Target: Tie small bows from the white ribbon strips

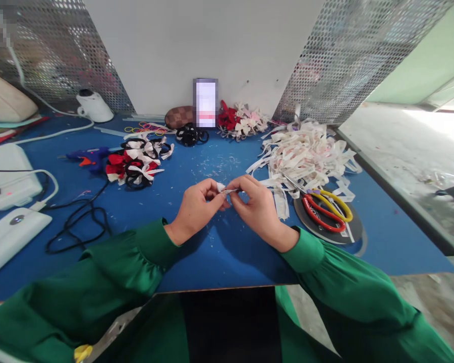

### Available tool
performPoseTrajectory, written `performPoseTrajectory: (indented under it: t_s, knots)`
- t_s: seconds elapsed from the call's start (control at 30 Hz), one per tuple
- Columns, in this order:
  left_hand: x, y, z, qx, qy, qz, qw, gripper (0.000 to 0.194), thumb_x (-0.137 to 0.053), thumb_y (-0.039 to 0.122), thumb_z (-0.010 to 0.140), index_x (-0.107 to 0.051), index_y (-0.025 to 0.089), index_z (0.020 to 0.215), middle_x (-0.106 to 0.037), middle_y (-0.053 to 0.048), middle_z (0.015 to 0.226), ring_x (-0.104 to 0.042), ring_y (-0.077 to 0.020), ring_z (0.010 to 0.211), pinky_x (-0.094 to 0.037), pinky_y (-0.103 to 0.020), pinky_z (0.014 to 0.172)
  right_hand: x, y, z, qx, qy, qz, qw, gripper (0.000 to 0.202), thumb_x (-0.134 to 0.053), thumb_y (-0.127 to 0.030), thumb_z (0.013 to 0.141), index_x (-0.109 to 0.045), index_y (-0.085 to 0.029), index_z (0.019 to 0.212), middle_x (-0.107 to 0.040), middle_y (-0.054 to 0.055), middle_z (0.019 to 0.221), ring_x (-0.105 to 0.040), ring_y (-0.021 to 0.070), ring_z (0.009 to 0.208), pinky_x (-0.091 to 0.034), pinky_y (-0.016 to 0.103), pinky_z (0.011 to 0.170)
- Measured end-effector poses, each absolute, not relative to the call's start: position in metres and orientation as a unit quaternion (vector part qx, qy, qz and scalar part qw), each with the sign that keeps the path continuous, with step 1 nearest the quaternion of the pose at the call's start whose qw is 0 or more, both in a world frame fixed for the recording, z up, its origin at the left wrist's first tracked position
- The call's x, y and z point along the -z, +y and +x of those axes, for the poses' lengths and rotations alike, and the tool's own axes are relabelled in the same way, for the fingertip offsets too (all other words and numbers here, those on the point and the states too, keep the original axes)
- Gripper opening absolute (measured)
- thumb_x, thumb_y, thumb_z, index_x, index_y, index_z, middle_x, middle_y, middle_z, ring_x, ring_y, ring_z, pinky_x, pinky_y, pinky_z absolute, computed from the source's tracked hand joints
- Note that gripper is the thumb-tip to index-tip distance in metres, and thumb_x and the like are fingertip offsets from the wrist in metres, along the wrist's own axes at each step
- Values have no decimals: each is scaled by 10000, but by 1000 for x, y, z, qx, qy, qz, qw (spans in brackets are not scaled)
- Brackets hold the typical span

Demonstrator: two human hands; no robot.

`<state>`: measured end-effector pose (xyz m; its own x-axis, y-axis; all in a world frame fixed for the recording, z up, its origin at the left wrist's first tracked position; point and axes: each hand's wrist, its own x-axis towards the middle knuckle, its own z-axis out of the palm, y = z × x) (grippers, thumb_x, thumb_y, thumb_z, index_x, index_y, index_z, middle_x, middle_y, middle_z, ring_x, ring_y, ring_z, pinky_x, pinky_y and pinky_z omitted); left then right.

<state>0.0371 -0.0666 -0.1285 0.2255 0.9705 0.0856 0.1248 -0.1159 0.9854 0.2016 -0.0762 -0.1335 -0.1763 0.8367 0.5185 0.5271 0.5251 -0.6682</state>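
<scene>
Over the middle of the blue table, my left hand (200, 201) and my right hand (256, 205) meet with fingertips pinched together. Between them is a small white fabric piece (221, 187), mostly covered by my fingers. My left fingers close on its white end, while my right fingers pinch a thin pale strip that runs from it. To the right of my right hand lies a pile of white ribbon strips (306, 156). Scissors (327, 210) with red and yellow handles rest on a dark round spool (353, 227) there.
Red and white bows with black hair ties (136, 164) lie left, beside a blue glue gun (89, 159) and its black cord. More bows (242, 121) and a phone (206, 103) are at the back. A white power bank (17, 229) sits far left; thread scraps litter the table (227, 267).
</scene>
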Motion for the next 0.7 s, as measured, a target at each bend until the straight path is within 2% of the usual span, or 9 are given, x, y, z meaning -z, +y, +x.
performPoseTrajectory:
  t_s: [0.33, 0.5, 0.7]
  knots:
    - [125, -67, 36, -417, 450, 625, 483, 83, -664, 211, 770, -614, 168, 819, -676, 20, 625, -656, -130, 601, -503, -235, 597, 129, -77, 203, -183, -743, -446, 464, 236, -515, -39, 772, -625, -207, 897, -682, 5, 847, -605, 142, 745, -459, 261, 687]
    - [125, -66, 36, -407, 465, 618, 487, 51, -634, 163, 754, -620, 163, 802, -676, 24, 612, -628, -114, 580, -474, -218, 577, 124, -77, 201, -242, -738, -426, 464, 251, -521, -37, 745, -625, -200, 905, -680, -4, 826, -597, 130, 721, -458, 254, 674]
    - [118, -68, 36, -392, 446, 620, 513, 38, -644, 188, 787, -653, 153, 797, -707, 3, 646, -669, -129, 610, -521, -237, 627, 122, -73, 202, -378, -660, -438, 479, 120, -577, -140, 796, -631, -186, 892, -640, -19, 746, -555, 111, 657, -429, 256, 622]
